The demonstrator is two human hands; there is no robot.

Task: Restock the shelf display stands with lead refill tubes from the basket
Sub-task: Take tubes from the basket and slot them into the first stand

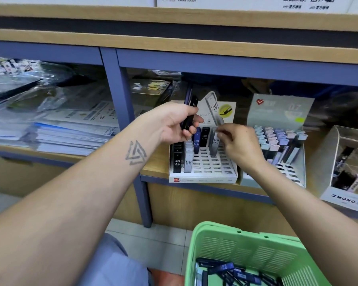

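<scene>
Two bare hands work at a white slotted cardboard display stand (203, 162) on the wooden shelf in the head camera's single view. The left hand (174, 122), at about 10 o'clock from the stand's centre, curls its fingers round a small bundle of slim dark plastic lead refill tubes (189, 115), held upright above the back rows. The right hand (239, 141), at 3 o'clock, pinches the top of a grey translucent refill tube (215, 143) with thumb and fingertips, its foot at a slot; whether it is fully seated cannot be told. Such tubes look light, rigid and smooth, likely slippery, so a pinch near the cap seems the safest hold. More dark tubes (232, 271) lie in the green plastic basket (246, 244) at 6 o'clock. A second stand with pastel-capped tubes (277, 139) sits just beside, at 3 o'clock.
</scene>
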